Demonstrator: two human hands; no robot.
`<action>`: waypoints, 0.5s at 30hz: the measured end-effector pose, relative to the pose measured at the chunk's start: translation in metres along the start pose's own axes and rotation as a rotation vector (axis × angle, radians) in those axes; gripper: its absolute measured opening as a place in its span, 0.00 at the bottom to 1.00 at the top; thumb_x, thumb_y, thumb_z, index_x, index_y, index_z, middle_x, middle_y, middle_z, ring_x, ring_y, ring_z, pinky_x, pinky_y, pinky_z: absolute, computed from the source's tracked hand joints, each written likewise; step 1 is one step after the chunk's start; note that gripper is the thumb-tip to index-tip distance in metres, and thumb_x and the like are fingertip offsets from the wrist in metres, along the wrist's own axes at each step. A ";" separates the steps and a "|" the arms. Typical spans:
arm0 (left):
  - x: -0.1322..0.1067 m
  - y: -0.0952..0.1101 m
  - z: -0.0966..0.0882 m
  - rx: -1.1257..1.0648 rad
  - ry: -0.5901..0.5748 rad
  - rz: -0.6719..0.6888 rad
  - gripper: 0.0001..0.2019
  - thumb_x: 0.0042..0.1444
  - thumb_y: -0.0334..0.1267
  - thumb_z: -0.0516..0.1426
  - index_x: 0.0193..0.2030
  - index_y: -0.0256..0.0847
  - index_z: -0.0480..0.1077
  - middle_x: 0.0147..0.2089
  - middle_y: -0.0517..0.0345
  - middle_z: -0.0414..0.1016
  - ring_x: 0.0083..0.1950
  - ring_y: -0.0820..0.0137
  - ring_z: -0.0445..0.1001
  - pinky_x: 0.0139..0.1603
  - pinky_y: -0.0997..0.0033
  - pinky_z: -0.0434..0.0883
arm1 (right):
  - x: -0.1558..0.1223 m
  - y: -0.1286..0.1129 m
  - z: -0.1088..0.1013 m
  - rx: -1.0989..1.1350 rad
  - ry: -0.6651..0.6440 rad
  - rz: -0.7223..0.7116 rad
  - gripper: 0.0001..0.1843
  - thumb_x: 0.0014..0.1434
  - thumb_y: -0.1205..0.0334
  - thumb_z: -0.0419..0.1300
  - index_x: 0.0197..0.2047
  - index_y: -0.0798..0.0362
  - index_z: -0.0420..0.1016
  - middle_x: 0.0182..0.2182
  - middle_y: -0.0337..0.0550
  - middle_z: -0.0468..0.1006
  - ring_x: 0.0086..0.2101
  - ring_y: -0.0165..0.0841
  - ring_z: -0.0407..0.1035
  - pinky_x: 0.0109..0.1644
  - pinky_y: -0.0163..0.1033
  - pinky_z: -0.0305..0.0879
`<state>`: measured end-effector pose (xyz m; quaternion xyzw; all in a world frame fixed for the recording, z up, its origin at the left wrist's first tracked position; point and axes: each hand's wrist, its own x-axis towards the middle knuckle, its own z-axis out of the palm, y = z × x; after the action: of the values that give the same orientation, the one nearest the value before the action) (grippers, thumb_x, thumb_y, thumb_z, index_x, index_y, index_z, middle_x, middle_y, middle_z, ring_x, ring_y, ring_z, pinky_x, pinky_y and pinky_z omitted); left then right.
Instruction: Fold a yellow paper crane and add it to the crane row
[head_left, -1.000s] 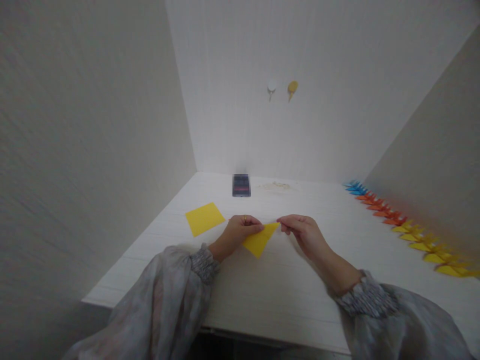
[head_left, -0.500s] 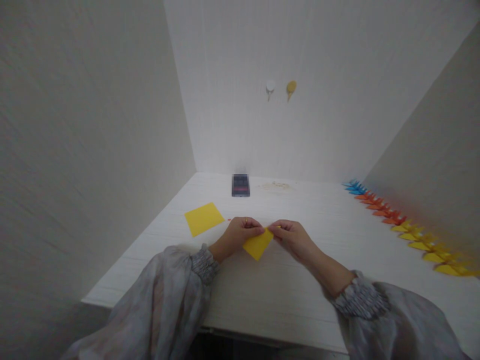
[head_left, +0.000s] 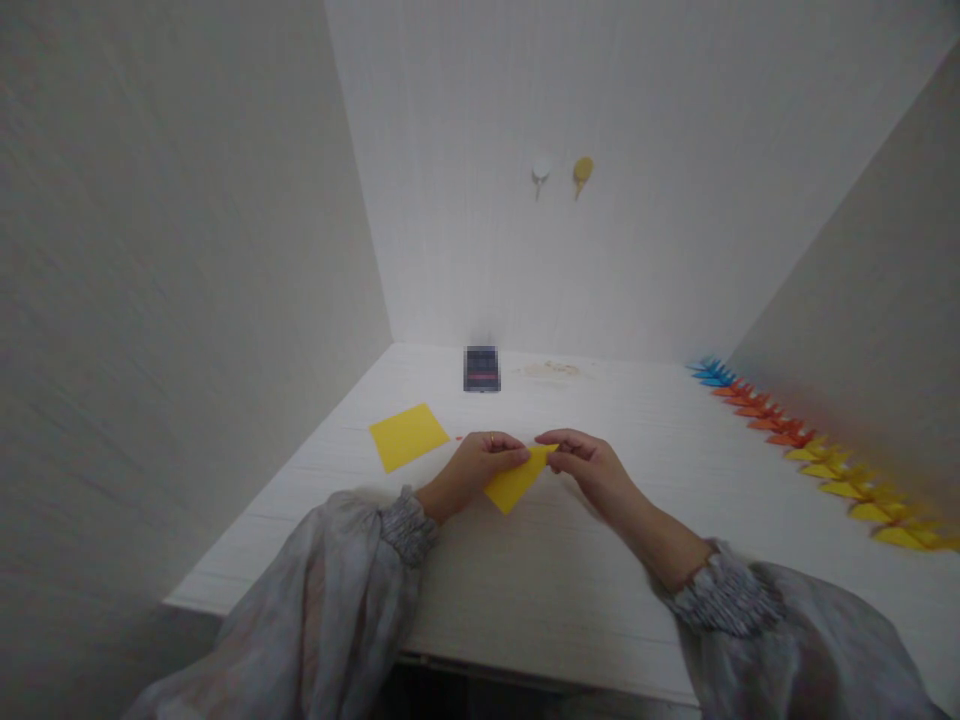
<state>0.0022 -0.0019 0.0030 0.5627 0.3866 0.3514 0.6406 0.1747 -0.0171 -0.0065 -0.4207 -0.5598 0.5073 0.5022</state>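
A folded piece of yellow paper [head_left: 511, 485] is held just above or on the table in front of me, its lower corner pointing towards me. My left hand [head_left: 480, 465] pinches its upper edge between thumb and fingers, and a ring shows on one finger. At the paper's upper right corner is my right hand [head_left: 589, 462], with the thumb below the pointed tip and the index finger just above it. Left of my left hand, a flat sheet of yellow paper [head_left: 409, 437] lies on the table.
Along the right side of the white table [head_left: 585, 600] runs a row of folded paper pieces [head_left: 814, 455] in blue, orange-red and yellow. A small dark blurred object [head_left: 481, 370] stands near the back wall. Two hooks, one white [head_left: 541, 170] and one yellow [head_left: 583, 170], are on that wall.
The folded paper has turned slightly, its lower corner shifting left and more of its right tip showing. My right index finger has lifted a little off the paper's corner.
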 end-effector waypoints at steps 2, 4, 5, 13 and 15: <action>0.000 0.000 0.000 0.009 -0.004 0.007 0.12 0.42 0.42 0.59 0.30 0.35 0.72 0.26 0.58 0.71 0.25 0.77 0.65 0.25 0.78 0.59 | 0.000 0.001 -0.003 0.041 -0.012 -0.029 0.11 0.43 0.62 0.60 0.33 0.52 0.75 0.23 0.38 0.71 0.26 0.28 0.62 0.32 0.35 0.58; 0.000 0.000 0.000 0.010 -0.010 0.015 0.12 0.42 0.42 0.59 0.31 0.35 0.72 0.27 0.58 0.72 0.25 0.76 0.65 0.25 0.77 0.60 | 0.000 0.002 -0.005 0.063 -0.016 -0.049 0.09 0.45 0.63 0.59 0.32 0.52 0.76 0.24 0.40 0.73 0.26 0.28 0.61 0.33 0.36 0.58; -0.001 0.000 0.000 0.006 -0.014 0.018 0.11 0.42 0.42 0.59 0.31 0.35 0.72 0.27 0.58 0.72 0.25 0.76 0.65 0.26 0.77 0.60 | 0.000 0.002 -0.005 0.067 -0.013 -0.056 0.09 0.45 0.63 0.59 0.31 0.51 0.77 0.25 0.40 0.73 0.26 0.28 0.61 0.33 0.36 0.58; -0.002 0.002 0.001 -0.030 -0.021 -0.012 0.10 0.42 0.40 0.60 0.30 0.36 0.72 0.26 0.59 0.72 0.24 0.78 0.65 0.25 0.78 0.59 | -0.001 0.000 -0.007 0.033 -0.004 -0.082 0.08 0.46 0.64 0.59 0.31 0.50 0.78 0.25 0.40 0.72 0.26 0.29 0.61 0.32 0.36 0.58; -0.002 0.003 0.001 -0.046 -0.028 -0.020 0.10 0.41 0.40 0.60 0.30 0.36 0.72 0.25 0.59 0.71 0.24 0.78 0.65 0.24 0.78 0.58 | -0.002 0.000 -0.008 0.010 -0.007 -0.094 0.08 0.46 0.63 0.59 0.31 0.50 0.78 0.24 0.40 0.72 0.26 0.29 0.61 0.32 0.36 0.58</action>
<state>0.0021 -0.0037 0.0060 0.5488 0.3753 0.3457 0.6621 0.1827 -0.0177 -0.0065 -0.3898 -0.5781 0.4874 0.5257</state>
